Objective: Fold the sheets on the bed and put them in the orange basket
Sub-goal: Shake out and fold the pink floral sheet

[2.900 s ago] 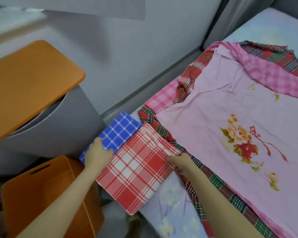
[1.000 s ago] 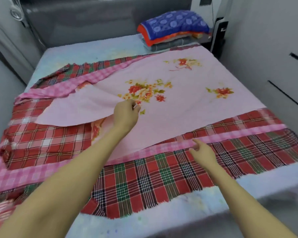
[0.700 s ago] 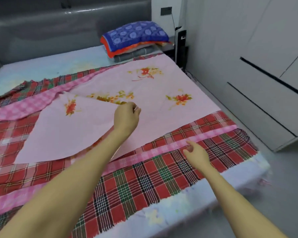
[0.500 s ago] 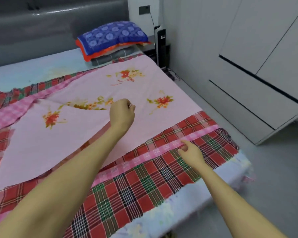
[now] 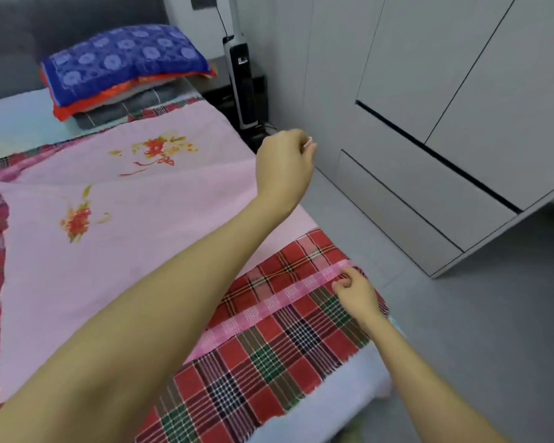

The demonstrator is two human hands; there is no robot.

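- The pink sheet is spread over a plaid sheet on the bed. One part of it is turned over on itself, and the lifted edge runs up to the left hand.
- The left hand is raised just past the side edge of the bed with its fingers curled. A corner of the pink sheet appears to be gripped, though the pinch itself is hidden behind the hand.
- The right hand is low on the pink checked strip near the corner of the bed, fingers curled. Whether cloth is pinched there cannot be told.
- The step in hand is judged to be the first fold of the pink sheet. The orange basket is not in view.
- The carried corner is best brought onto its matching corner, and the two edges lined up before anything is laid down.
- Only the pink sheet should be taken. The layers beneath lie close against it, so a checked or plaid edge could easily be caught along with it.
- The cloth should be kept taut between the hands so that a straight fold line is formed, then smoothed flat from the crease outward.
- The fabric looks thin and is likely to slip and wrinkle if it is dropped rather than lowered.
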